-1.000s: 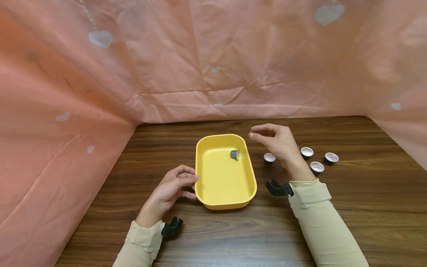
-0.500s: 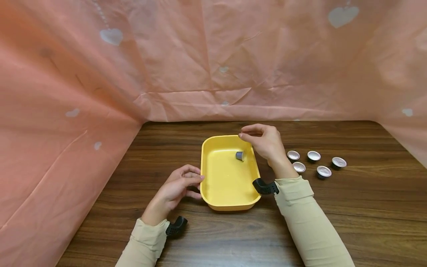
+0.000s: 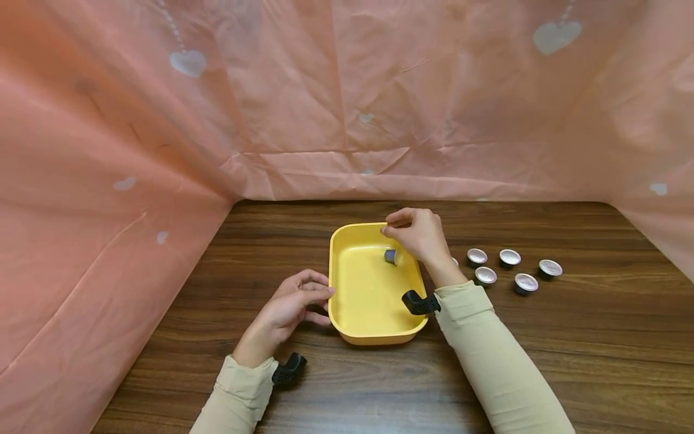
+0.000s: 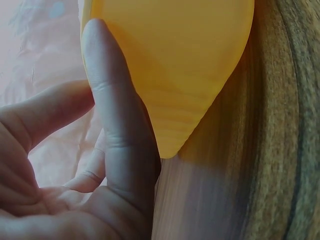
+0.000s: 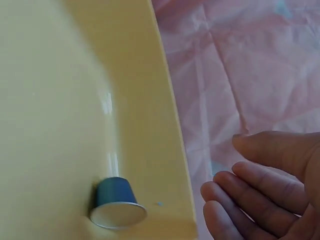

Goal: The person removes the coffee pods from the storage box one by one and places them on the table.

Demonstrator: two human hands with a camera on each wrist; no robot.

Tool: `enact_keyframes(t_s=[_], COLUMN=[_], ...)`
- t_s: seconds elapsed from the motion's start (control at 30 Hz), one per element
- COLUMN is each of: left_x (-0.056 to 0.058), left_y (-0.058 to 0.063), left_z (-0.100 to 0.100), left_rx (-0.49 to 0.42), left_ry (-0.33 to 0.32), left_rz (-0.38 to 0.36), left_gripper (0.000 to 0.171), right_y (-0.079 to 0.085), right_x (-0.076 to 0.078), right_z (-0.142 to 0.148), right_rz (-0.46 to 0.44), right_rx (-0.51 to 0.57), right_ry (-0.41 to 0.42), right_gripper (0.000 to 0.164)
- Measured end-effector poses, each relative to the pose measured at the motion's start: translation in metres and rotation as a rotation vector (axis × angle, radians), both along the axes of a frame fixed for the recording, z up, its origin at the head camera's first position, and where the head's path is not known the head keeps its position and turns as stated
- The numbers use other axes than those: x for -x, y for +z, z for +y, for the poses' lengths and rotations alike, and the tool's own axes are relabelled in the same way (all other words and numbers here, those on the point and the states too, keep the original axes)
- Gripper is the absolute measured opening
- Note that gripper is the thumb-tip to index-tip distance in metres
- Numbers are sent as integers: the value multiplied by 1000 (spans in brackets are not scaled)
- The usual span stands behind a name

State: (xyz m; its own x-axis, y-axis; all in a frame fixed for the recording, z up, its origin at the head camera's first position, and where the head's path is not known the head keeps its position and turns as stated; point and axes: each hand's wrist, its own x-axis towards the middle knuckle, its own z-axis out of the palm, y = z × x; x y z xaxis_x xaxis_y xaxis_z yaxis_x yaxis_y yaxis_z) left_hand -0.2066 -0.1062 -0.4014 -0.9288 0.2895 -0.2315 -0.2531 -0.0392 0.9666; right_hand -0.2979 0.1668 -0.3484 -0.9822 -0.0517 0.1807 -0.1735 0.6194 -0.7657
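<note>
A yellow rectangular tray (image 3: 374, 301) stands on the table in the head view. Inside, near its right wall, one blue-grey coffee capsule (image 3: 391, 257) lies on its side; its pale lid faces the camera in the right wrist view. My left hand (image 3: 290, 304) is at the tray's left side, thumb (image 4: 107, 85) laid straight along the rim and outer wall, the other fingers loosely bent behind it. Over the tray's far right corner is my right hand (image 3: 420, 235). Its fingers (image 5: 250, 200) are relaxed, apart from the thumb, and nothing is between them.
Right of the tray, several coffee capsules stand lid up on the wooden table (image 3: 596, 337), among them a front one (image 3: 526, 283) and the rightmost one (image 3: 550, 268). My right forearm partly covers another. A pink curtain (image 3: 303, 108) with pale hearts encloses the back and sides.
My right hand has moved left, from beside the tray to over its far right corner, uncovering more of the standing capsules. The left hand stays at the tray. The head view has shifted slightly.
</note>
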Motion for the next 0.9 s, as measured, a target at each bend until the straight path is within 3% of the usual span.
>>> enact_keyframes(t_s=[0.4, 0.9], left_x=[3, 3], left_y=[0, 0], left_z=[6, 8], left_rx=[-4, -6], left_ry=[2, 1], left_rz=[8, 16], left_gripper=[28, 29], right_y=[-9, -2], right_x=[5, 1], right_z=[-3, -11], right_rz=[9, -32], right_rx=[-75, -266], right_ry=[27, 100], right_gripper=[31, 42])
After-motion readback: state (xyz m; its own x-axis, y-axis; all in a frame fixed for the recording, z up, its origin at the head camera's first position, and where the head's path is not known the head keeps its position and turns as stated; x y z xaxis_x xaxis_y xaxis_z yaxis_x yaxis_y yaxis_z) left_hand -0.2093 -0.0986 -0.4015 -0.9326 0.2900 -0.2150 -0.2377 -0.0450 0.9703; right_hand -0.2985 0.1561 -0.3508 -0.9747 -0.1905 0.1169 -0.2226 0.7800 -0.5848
